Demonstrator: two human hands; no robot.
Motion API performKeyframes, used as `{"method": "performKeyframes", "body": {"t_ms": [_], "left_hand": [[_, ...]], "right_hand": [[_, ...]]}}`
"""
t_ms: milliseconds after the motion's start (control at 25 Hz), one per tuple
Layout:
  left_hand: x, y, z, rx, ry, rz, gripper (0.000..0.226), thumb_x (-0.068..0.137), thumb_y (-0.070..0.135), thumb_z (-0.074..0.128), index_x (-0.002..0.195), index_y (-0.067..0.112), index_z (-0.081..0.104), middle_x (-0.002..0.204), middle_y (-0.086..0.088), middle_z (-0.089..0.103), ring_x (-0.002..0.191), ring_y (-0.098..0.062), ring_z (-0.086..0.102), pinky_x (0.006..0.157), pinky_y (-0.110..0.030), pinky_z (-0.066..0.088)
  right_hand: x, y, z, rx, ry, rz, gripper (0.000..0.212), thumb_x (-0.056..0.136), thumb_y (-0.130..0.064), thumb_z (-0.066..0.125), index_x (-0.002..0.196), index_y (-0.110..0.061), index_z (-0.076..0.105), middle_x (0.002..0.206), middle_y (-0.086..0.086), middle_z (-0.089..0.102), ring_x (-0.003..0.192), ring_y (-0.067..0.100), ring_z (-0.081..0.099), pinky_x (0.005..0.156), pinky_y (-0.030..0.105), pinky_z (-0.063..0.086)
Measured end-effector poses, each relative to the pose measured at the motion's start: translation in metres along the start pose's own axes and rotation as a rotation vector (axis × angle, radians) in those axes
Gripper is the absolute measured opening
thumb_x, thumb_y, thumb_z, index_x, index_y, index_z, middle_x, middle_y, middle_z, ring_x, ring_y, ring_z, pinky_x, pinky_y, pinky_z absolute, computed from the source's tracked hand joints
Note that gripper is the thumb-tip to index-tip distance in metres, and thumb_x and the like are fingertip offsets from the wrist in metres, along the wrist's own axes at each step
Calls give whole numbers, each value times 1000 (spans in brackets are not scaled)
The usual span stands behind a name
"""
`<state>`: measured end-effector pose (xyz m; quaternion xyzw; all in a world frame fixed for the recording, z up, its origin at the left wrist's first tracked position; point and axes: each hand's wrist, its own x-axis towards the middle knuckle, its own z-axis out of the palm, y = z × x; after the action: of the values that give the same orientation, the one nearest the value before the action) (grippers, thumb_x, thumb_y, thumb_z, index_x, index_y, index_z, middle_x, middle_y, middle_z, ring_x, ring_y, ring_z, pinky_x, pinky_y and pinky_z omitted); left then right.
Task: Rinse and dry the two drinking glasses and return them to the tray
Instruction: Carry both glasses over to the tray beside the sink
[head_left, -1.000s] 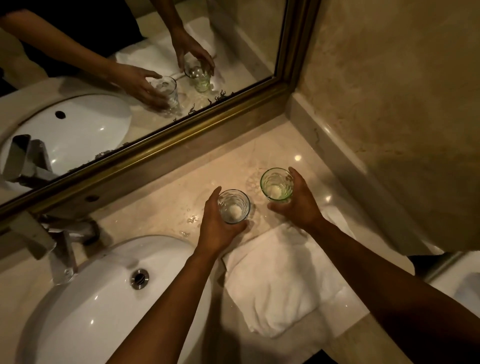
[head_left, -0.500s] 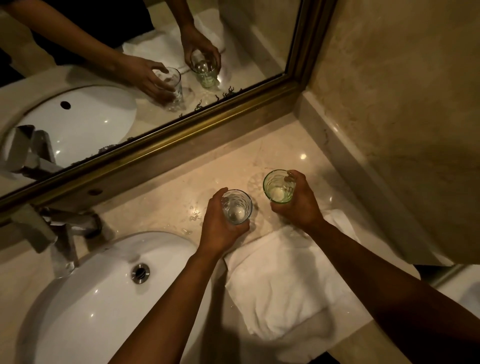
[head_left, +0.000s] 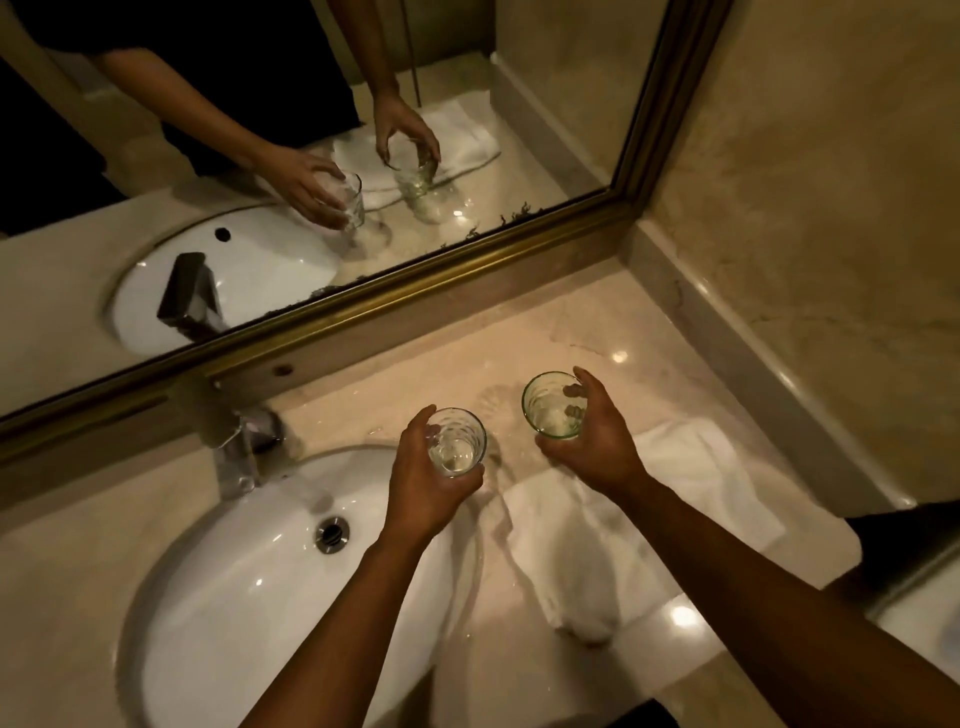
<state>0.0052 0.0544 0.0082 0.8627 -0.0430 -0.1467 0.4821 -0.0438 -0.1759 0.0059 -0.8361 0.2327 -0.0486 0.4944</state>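
Gripping one glass (head_left: 457, 441) per hand (head_left: 421, 483), mid-frame, right hand (head_left: 597, 441) on green glass (head_left: 550, 405); I judge rinsing unstarted, drying and tray return outstanding.

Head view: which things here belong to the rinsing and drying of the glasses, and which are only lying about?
Belong to the job:
- clear glass, in the left hand
- green-tinted glass, in the right hand
- faucet
- sink
- white towel

Only around:
- gold-framed mirror
- marble counter

No tray is visible.
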Motion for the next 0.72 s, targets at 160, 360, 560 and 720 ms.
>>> {"method": "performKeyframes", "body": {"t_ms": [160,360,560,720], "left_hand": [[-33,-16,-43,-12,39,-8,105,59,29,91,149,27,36,133,1,60,117,-17,60,98,-34,50],[-82,-48,-92,-40,77,-46,98,60,24,93,142,25,40,133,4,59,118,-18,60,98,-34,50],[-124,-77,-133,-65,153,-87,94,61,21,93,139,29,41,128,5,60,113,-18,61,91,-28,50],[-152,-91,-161,-66,271,-133,91,63,17,91,138,28,42,126,5,61,109,-16,62,82,-18,46]], "right_hand": [[-38,-29,27,-1,-17,-46,103,62,-17,92,148,-20,36,127,-1,54,114,16,56,96,27,46],[-88,-59,68,28,-37,-70,98,60,-15,91,141,-20,37,130,4,46,116,17,53,93,20,43],[-123,-77,107,2,-169,-138,96,61,-15,90,140,-26,37,131,4,45,115,17,54,88,7,43],[-137,-93,141,-28,-318,-203,94,60,-13,91,139,-20,40,132,2,45,114,14,53,81,-6,35]]}}
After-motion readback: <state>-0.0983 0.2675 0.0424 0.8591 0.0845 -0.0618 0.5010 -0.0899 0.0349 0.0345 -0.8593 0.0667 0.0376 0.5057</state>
